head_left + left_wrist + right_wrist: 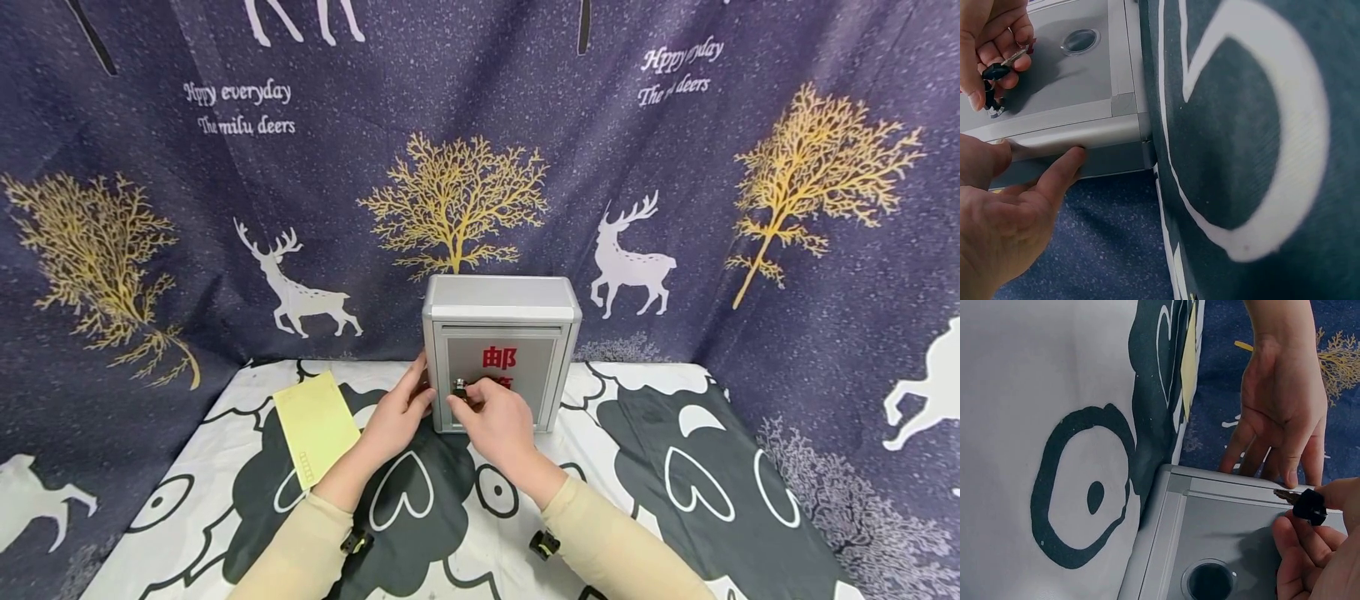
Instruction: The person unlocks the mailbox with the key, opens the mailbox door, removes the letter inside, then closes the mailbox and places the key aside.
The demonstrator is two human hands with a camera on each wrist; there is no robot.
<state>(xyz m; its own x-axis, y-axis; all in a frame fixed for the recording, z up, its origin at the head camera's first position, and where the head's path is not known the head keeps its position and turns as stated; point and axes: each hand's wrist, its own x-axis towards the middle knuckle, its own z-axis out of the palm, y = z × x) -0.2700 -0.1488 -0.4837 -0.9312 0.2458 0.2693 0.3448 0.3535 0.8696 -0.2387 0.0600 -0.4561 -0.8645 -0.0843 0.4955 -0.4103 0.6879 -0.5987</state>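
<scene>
A silver-grey metal mailbox with red characters on its door stands upright on the cloth. My right hand pinches a black-headed key at the lock on the door's left side. A second black-headed key hangs beside it, its metal blade sticking out. My left hand rests against the mailbox's left side, fingers extended along the wall and thumb at the front edge. A round dark window shows low on the door. The key's tip is hidden.
A yellow envelope lies flat on the cloth at the left, beside my left forearm. The black-and-white patterned cloth covers the table. Behind the mailbox hangs a dark blue curtain with deer and golden trees.
</scene>
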